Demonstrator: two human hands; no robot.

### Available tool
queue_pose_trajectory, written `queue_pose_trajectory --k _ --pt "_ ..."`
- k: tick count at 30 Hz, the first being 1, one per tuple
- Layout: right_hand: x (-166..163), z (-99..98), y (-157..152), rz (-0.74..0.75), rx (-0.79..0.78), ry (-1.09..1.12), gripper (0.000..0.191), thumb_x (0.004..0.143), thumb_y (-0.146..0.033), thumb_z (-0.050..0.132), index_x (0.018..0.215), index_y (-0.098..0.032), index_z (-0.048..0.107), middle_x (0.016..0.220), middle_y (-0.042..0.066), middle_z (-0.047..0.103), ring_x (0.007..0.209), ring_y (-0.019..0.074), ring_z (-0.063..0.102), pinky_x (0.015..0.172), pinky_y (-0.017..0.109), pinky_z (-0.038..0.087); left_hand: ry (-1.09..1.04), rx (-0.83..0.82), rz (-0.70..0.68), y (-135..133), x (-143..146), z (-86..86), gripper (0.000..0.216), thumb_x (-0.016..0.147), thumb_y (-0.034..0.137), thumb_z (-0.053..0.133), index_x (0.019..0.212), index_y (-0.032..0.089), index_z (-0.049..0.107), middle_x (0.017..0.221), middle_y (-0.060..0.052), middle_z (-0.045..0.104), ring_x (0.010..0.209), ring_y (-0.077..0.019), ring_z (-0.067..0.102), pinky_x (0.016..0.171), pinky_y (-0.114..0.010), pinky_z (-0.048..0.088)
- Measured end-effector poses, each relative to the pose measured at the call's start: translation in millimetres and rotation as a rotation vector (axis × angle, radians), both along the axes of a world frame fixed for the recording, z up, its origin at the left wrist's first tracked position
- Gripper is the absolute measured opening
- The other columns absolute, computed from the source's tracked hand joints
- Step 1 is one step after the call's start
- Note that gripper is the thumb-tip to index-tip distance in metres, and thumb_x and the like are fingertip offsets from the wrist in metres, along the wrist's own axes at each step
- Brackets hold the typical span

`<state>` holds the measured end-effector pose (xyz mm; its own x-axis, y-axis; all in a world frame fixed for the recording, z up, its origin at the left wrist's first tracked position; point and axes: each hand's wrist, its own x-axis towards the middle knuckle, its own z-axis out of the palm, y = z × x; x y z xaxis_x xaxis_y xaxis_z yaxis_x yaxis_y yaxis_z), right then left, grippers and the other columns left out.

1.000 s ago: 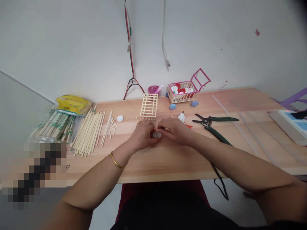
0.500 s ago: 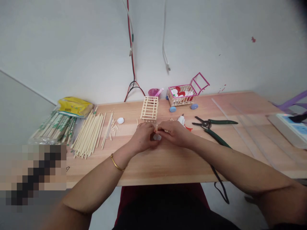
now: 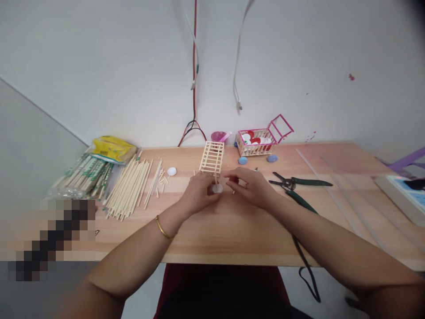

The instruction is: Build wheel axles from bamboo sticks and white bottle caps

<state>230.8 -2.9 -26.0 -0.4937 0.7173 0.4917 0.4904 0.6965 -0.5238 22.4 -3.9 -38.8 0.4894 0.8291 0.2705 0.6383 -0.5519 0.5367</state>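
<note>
Between the fingers of my left hand [image 3: 198, 191] is a white bottle cap [image 3: 217, 189], with a short wooden stick [image 3: 216, 178] standing up from it. My right hand [image 3: 249, 185] is just to the right, its thumb and forefinger apart and nothing seen between them. A small stick piece shows on the table below its fingertips. Just beyond my left hand is a small slatted frame [image 3: 212, 156] made of wooden sticks. Another white cap [image 3: 171, 171] lies to the left, near several short stick pieces [image 3: 163, 182].
Loose chopsticks [image 3: 128, 190], wrapped chopsticks [image 3: 79, 177] and a yellow packet [image 3: 113, 149] lie left. At the back stand a stick cart [image 3: 255, 144] with pink trim and a pink bowl [image 3: 217, 136]. Green-handled pliers [image 3: 299, 181] and a power strip [image 3: 403, 195] are right.
My right hand has let go of the stick and drawn away to the right. My left hand keeps hold of the cap. The whole view has shifted slightly.
</note>
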Motion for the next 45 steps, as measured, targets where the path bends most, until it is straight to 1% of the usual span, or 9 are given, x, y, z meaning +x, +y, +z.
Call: queue_pose_trajectory --k 7,11,16,21,25,33,39,42,45 --pt "0 -1.5 2 0.022 0.046 -0.082 0.013 0.087 -0.021 0.053 0.094 -0.017 0.064 0.079 0.006 0.067 0.073 0.0175 0.06 0.068 0.03 0.044 0.129 0.038 0.023 4 -4 -2.9 0.017 0.07 0.03 0.069 0.085 0.021 0.066 0.088 -0.005 0.064 0.089 -0.0231 0.056 0.08 -0.038 0.042" --pt "1 -3.4 4 0.019 0.055 -0.078 0.014 0.088 -0.023 0.054 0.094 -0.018 0.064 0.08 0.005 0.067 0.072 0.0166 0.06 0.069 0.03 0.044 0.121 0.027 0.023 5 -8 -2.6 0.031 0.064 0.033 0.075 0.091 0.021 0.065 0.095 -0.005 0.065 0.093 -0.0242 0.056 0.083 -0.039 0.041" --pt "4 -5.2 7 -0.016 0.065 -0.054 0.015 0.088 -0.023 0.053 0.095 -0.017 0.065 0.081 0.006 0.068 0.072 0.0166 0.061 0.067 0.028 0.044 0.068 -0.116 0.075 4 -21 19.0 0.039 0.06 0.028 0.076 0.095 0.018 0.062 0.097 -0.006 0.063 0.089 -0.0218 0.056 0.078 -0.035 0.044" --pt "6 -5.7 9 -0.02 0.082 -0.026 0.016 0.089 -0.023 0.052 0.094 -0.018 0.065 0.087 0.007 0.07 0.077 0.0173 0.062 0.07 0.029 0.045 0.0 -0.093 0.287 16 -59 46.2 0.019 0.071 0.03 0.064 0.085 0.018 0.062 0.087 -0.004 0.065 0.079 -0.0182 0.057 0.072 -0.031 0.045" --pt "8 -5.5 10 -0.051 0.069 -0.024 0.016 0.089 -0.024 0.052 0.094 -0.017 0.065 0.088 0.008 0.07 0.077 0.0182 0.062 0.07 0.03 0.046 0.171 -0.005 0.517 35 -98 41.7 0.031 0.075 0.031 0.059 0.101 0.016 0.066 0.104 -0.012 0.064 0.087 -0.0226 0.059 0.079 -0.034 0.045" --pt "7 -0.7 8 -0.033 0.069 0.006 0.016 0.089 -0.024 0.05 0.092 -0.018 0.065 0.086 0.007 0.07 0.075 0.0175 0.062 0.069 0.03 0.046 0.337 -0.036 0.414 43 -110 14.1 0.027 0.079 0.033 0.051 0.092 0.018 0.07 0.087 -0.009 0.067 0.083 -0.0236 0.061 0.071 -0.031 0.044" --pt "7 -0.3 7 -0.055 0.048 -0.007 0.017 0.089 -0.025 0.051 0.094 -0.017 0.065 0.087 0.008 0.07 0.077 0.0185 0.062 0.069 0.031 0.046 0.335 0.028 0.4 35 -102 16.0 0.022 0.073 0.026 0.054 0.088 0.016 0.068 0.086 -0.009 0.062 0.082 -0.0235 0.058 0.073 -0.034 0.046" --pt "7 -1.2 8 -0.094 0.041 0.004 0.017 0.089 -0.025 0.052 0.095 -0.017 0.065 0.087 0.008 0.07 0.078 0.0191 0.063 0.07 0.031 0.047 0.134 0.089 0.385 22 -85 30.1 0.022 0.073 0.023 0.056 0.089 0.014 0.069 0.084 -0.009 0.061 0.083 -0.0216 0.058 0.075 -0.034 0.048" --pt "7 1.0 7 -0.144 0.056 0.064 0.017 0.088 -0.026 0.052 0.097 -0.018 0.064 0.087 0.007 0.07 0.079 0.0189 0.064 0.071 0.032 0.049 -0.206 0.126 0.224 9 -55 49.8 0.032 0.074 0.019 0.057 0.105 0.015 0.065 0.099 -0.009 0.059 0.087 -0.0173 0.059 0.072 -0.028 0.051"
